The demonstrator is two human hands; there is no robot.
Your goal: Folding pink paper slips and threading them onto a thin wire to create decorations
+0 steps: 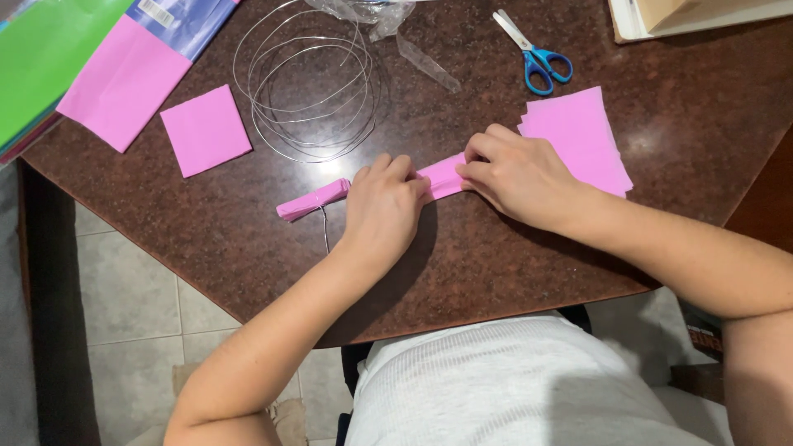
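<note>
Head view: my left hand (382, 206) and right hand (516, 175) both pinched the folded pink strip (314, 199), lying mid-table (496, 264) toward the near edge, wire (325, 229) tied around it.

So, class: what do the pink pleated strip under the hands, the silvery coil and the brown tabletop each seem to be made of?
Pink pleated strip: likely tissue or thin crepe paper, matte, with fine soft folds, pinched where a wire binds it. Silvery coil: thin bare metal wire, shiny, in springy loose loops. Brown tabletop: probably polished stone or a stone-look laminate; speckled and glossy, reflecting light.
</note>
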